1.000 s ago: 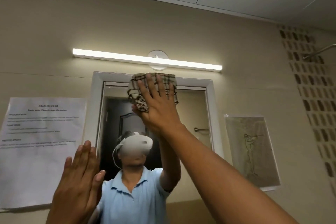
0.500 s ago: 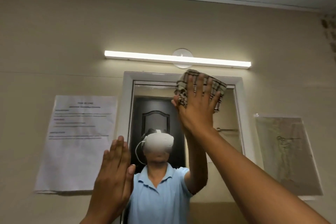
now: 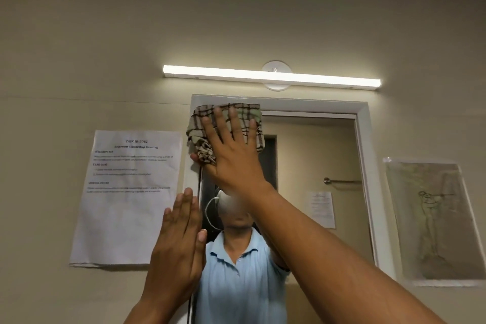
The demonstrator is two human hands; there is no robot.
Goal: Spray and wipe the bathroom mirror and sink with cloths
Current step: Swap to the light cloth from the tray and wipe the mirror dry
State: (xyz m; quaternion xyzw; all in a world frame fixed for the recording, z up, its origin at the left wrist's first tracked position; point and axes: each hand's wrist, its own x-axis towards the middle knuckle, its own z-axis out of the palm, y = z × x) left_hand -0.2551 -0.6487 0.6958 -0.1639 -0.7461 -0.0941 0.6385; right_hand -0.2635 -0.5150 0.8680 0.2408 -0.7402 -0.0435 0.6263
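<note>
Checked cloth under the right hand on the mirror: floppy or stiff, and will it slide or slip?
Likely floppy: the cloth bunches and folds under the right hand. Probably light, since a flat palm alone pins it to the mirror. It should slide across the glass readily, and might drop if pressure eases, since no fingers curl round it.

mirror (image 3: 315, 155) at frame centre, light bar (image 3: 271, 76) above it | cloth (image 3: 200, 137) on mirror's upper left corner, under right hand (image 3: 231, 155) | left hand (image 3: 178, 242) lower, at mirror's left edge | printed sheet (image 3: 126, 200) left of mirror | drawing (image 3: 434, 221) right of mirror
</note>
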